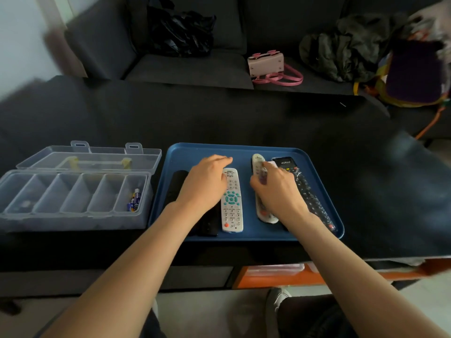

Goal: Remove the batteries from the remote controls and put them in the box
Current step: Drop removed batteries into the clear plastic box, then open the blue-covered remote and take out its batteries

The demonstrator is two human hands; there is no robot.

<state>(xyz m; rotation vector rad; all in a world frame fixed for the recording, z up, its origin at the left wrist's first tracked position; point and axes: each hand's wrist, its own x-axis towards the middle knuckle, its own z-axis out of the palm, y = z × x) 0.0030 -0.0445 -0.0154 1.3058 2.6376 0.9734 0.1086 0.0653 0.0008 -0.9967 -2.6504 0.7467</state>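
Clear glossy plastic box point(73, 191), smooth blue plastic tray point(244, 148), matt dark cloth table cover point(219, 113)

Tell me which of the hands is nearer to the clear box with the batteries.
Left. The left hand is over the tray's left part, beside the clear box. The right hand grips a pale remote farther right.

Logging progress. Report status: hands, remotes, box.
Left hand over the black remotes, grip unclear. Right hand gripping the pale remote. Batteries in the box's rightmost compartment. Nothing blocking.
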